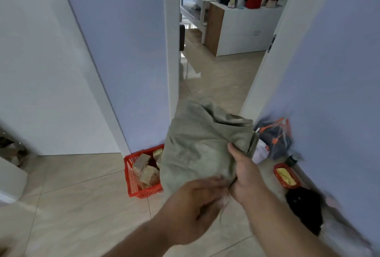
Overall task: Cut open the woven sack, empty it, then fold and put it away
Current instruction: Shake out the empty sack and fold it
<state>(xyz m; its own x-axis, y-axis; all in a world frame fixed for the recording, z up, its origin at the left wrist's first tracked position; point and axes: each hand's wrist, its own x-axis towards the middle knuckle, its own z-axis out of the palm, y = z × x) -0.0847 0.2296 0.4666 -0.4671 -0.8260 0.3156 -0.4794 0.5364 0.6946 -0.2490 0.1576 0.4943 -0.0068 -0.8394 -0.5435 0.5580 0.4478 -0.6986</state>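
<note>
Head view: I've got the sack (pixel 202 149) up in front of me, folded-ish, long axis running away from the hands. Right hand (pixel 245 176) grasps its near right edge, left hand (pixel 197 203) pinches the near bottom. Crate (pixel 144 174) sits just behind on the floor, left.

The woven sack (pixel 201 145) looks like coarse, matt grey-green cloth, creased and faintly stained. Just left of the sack, the red basket (pixel 133 176) is latticed plastic holding rough, dull tan blocks (pixel 144 168). Beneath the sack, the floor tiles (pixel 82 195) are smooth, glossy beige. Right of it, an orange-trimmed bag (pixel 277 137) looks like shiny plastic.
</note>
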